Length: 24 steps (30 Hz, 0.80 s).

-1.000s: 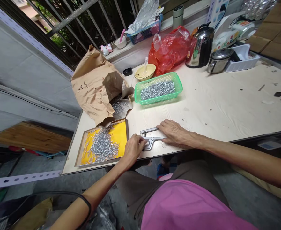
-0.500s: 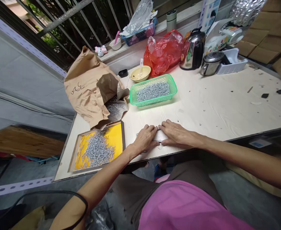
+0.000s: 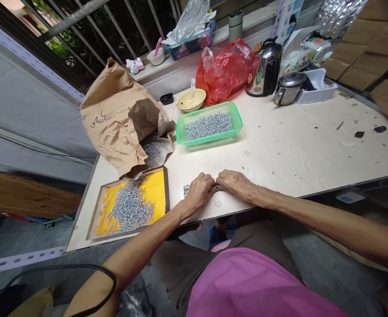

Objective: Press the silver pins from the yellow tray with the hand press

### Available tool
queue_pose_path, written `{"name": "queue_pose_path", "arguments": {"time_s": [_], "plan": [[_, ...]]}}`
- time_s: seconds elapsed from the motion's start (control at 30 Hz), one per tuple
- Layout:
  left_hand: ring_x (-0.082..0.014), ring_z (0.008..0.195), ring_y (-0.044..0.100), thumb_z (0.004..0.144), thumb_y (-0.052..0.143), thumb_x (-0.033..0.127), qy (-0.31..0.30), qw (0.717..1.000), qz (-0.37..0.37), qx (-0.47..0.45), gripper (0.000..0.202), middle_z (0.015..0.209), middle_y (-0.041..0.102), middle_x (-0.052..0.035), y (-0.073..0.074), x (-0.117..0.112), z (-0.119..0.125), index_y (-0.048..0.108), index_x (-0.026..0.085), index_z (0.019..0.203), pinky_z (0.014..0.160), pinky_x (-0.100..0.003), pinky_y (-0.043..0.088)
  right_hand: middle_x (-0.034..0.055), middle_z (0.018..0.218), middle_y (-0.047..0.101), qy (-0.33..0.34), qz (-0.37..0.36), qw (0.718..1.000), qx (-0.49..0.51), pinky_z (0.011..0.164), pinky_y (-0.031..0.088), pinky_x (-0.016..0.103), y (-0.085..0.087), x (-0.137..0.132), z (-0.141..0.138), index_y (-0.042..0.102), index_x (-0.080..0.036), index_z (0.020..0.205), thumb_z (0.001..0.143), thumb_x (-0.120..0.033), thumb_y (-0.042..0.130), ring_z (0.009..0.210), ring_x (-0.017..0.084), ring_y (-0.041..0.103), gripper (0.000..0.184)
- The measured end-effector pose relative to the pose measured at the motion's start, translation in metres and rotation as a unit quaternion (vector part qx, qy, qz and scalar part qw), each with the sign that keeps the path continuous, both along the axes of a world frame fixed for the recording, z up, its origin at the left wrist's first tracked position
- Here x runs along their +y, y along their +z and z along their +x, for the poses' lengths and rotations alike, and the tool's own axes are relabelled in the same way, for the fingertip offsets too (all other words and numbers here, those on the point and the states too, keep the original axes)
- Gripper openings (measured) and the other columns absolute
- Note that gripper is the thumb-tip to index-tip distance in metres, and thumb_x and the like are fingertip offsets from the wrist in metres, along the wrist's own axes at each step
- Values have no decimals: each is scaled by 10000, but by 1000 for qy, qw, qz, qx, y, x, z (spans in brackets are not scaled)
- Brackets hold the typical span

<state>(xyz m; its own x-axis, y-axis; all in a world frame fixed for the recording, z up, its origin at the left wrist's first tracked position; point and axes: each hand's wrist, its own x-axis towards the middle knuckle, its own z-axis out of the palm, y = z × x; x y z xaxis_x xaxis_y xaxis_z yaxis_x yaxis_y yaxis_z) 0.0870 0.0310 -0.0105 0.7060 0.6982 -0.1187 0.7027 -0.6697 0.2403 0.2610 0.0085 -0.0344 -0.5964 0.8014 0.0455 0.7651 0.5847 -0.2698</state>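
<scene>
On the table near its front edge, my left hand (image 3: 197, 193) and my right hand (image 3: 237, 186) are side by side, fingers curled over a long, narrow metal piece (image 3: 186, 190). One end with small holes sticks out left of my left hand, and a dark edge shows between the hands. Fingers cover most of it, so its kind is unclear. To the left lies a shallow tray (image 3: 166, 193) with a yellow bottom and a heap of small silver screws (image 3: 131, 209). Beyond my hands stands a green plastic basket (image 3: 210, 141) holding similar small metal parts.
A torn brown paper bag (image 3: 109, 132) with more metal parts leans at the back left. Behind the basket are a yellow bowl (image 3: 194, 105), a red plastic bag (image 3: 222, 72), a kettle (image 3: 264, 68), a steel pot (image 3: 289, 90) and a white plastic tray (image 3: 317, 93).
The metal piece has turned under my hands: its broad pale face showed between them before, now only a narrow dark edge. Its holed left end is more exposed. My fingers have curled in more.
</scene>
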Motion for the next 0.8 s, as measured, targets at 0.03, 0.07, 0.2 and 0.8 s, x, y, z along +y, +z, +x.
{"name": "queue_pose_path", "arguments": {"time_s": [0.03, 0.07, 0.2, 0.8], "plan": [[-205, 865, 504, 922, 449, 396, 9, 1000, 3, -1, 296, 842, 583, -68, 0, -2, 0, 612, 164, 837, 759, -331, 436, 75, 845, 591, 2, 6, 1000, 3, 713, 346, 299, 0, 1, 2, 610, -144, 852, 953, -305, 417, 818, 191, 501, 271], [-210, 891, 511, 918, 458, 392, 20, 1000, 10, -4, 278, 875, 592, -71, 0, -5, 0, 613, 164, 883, 774, -339, 445, 81, 877, 591, 1, 14, 1000, 8, 732, 351, 302, 1, 1, 5, 615, -141, 889, 945, -315, 435, 842, 196, 500, 257], [-250, 1142, 477, 897, 511, 308, 67, 994, 64, -54, 268, 1218, 552, -120, -8, -34, -2, 554, 157, 1114, 938, -419, 441, 116, 1047, 566, 18, 14, 999, 43, 797, 373, 339, 6, 6, 23, 564, -135, 1159, 836, -498, 573, 945, 239, 485, 486], [-246, 1241, 459, 927, 408, 210, 74, 979, 57, -182, 316, 1242, 575, -115, -33, -93, 1, 520, 165, 1219, 1075, -466, 342, 88, 959, 615, 92, 63, 993, -35, 703, 321, 339, 33, 42, -44, 689, -235, 924, 833, -251, 577, 919, 239, 467, 145]]}}
